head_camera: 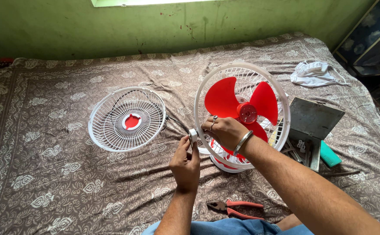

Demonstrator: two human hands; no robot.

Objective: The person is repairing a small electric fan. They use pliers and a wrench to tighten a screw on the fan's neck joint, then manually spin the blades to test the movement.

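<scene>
A small table fan (pixel 242 113) with red blades and a white rear guard stands upright on a patterned bedsheet (pixel 46 174). My right hand (pixel 225 131) grips the left edge of its guard rim, with a ring and a metal bangle on it. My left hand (pixel 185 163) pinches a small white knob-like part (pixel 193 135) at the same rim, just left of my right hand. The detached white front guard (pixel 127 118) with a red centre lies flat to the left of the fan.
Red-handled pliers (pixel 235 208) lie near my lap. An open grey metal toolbox (pixel 312 126) with tools sits right of the fan, a teal object (pixel 330 154) beside it. A white cloth (pixel 314 73) lies far right. A green wall runs behind the bed.
</scene>
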